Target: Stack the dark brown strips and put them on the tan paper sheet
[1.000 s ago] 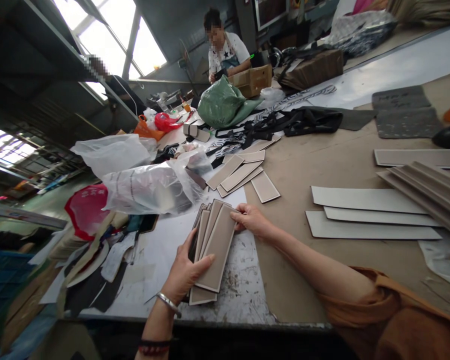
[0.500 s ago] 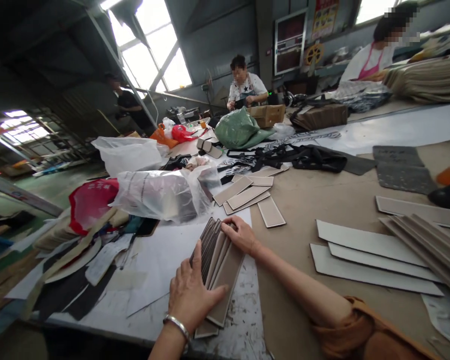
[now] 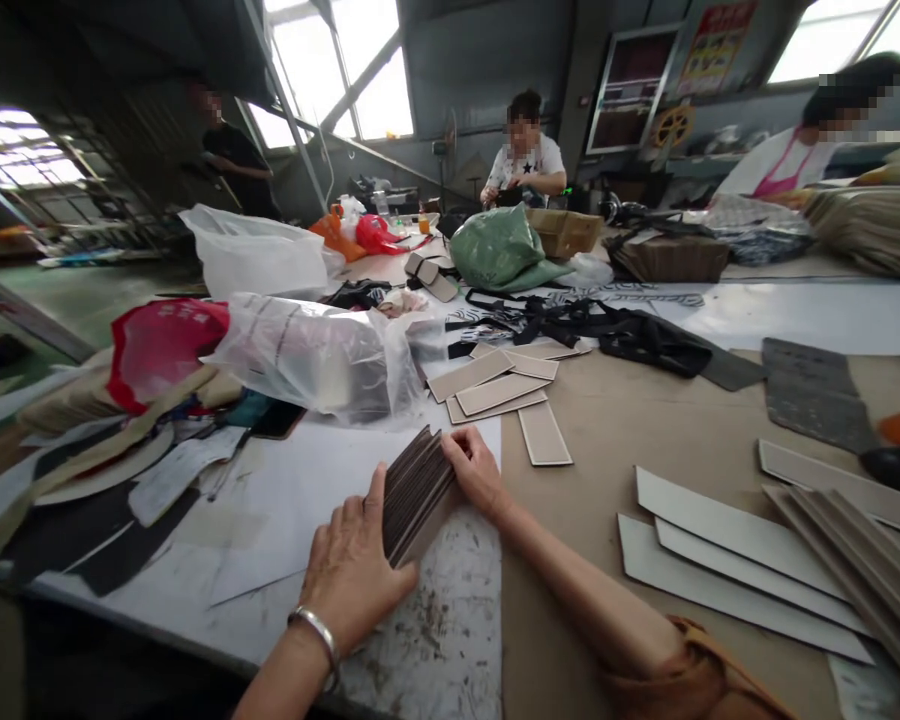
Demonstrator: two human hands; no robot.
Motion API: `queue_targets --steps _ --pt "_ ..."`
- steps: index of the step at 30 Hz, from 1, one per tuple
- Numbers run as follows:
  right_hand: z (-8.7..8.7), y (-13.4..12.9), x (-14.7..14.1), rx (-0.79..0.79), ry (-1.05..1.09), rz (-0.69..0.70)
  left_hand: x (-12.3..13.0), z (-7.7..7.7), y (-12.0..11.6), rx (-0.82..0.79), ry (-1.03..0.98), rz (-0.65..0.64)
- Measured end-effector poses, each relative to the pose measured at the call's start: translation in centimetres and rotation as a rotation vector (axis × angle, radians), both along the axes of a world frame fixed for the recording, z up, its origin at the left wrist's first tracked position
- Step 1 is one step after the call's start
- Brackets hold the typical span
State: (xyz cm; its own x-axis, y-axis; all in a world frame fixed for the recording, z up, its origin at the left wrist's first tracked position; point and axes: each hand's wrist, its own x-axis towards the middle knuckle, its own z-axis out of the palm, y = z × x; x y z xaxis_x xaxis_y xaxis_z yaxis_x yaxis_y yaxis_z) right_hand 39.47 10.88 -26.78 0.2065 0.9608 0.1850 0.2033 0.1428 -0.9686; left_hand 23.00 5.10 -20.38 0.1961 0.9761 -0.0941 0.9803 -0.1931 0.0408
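A stack of thin brown-grey rectangular panels [image 3: 418, 500] stands on edge over the white part of the table, between my two hands. My left hand [image 3: 352, 570] wraps the near left end, fingers along the far side and thumb on the near side. A silver bangle is on that wrist. My right hand [image 3: 474, 470] pinches the far right end with thumb and fingers. Just beyond lie several loose beige panels with pale borders [image 3: 502, 390], one of them apart [image 3: 545, 432]. The undersides of the stack are hidden.
Long pale strips [image 3: 735, 570] and a pile of brown strips [image 3: 855, 580] lie at right. Clear plastic bags [image 3: 330, 365], a red bag [image 3: 166, 355] and dark scraps [image 3: 112, 540] are at left. Black straps [image 3: 630, 335] and a green bag [image 3: 502, 250] lie farther back. Other people work beyond.
The fanned panels have been brought together into a tighter, upright stack, and a panel showing beneath it is gone from sight. The camera view has shifted. Both hands remain on the stack.
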Motion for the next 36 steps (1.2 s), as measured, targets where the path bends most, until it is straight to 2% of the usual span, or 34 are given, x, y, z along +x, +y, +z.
queue_targets --steps 3,8,11,13,18,21,25,28,31,34,36 --pt "0.0 1.3 2.1 -0.008 -0.278 0.072 -0.1 -0.7 0.3 -0.031 -0.034 0.008" --pt "1.0 5.4 9.1 0.000 -0.786 0.071 -0.3 -1.2 0.5 -0.028 -0.084 0.012" --pt "1.3 7.4 12.3 -0.018 -1.234 0.208 -0.6 -1.7 0.4 0.000 -0.100 0.010" --pt "1.3 8.2 13.1 -0.008 -1.414 0.292 -0.7 -1.9 0.5 -0.001 -0.095 0.017" --pt "1.8 8.2 12.4 0.068 -1.582 0.385 -0.9 -2.1 0.7 -0.036 -0.120 0.030" --pt "3.8 7.4 11.9 0.085 -1.637 0.418 -1.0 -2.4 0.9 -0.055 -0.138 0.033" --pt "7.6 7.7 11.7 0.089 -1.691 0.276 -1.2 -2.7 0.8 -0.053 -0.144 0.033" --pt "8.8 10.2 11.8 0.062 -1.724 0.179 -1.2 -2.8 0.7 -0.067 -0.148 0.041" --pt "7.4 13.3 12.2 0.066 -1.720 0.265 -1.2 -2.8 0.7 -0.085 -0.157 0.053" --pt "4.6 15.5 12.6 0.080 -1.708 0.399 -1.1 -2.8 0.7 -0.101 -0.170 0.058" --pt "2.9 16.1 12.8 0.077 -1.710 0.438 -1.0 -2.7 0.7 -0.103 -0.171 0.062"
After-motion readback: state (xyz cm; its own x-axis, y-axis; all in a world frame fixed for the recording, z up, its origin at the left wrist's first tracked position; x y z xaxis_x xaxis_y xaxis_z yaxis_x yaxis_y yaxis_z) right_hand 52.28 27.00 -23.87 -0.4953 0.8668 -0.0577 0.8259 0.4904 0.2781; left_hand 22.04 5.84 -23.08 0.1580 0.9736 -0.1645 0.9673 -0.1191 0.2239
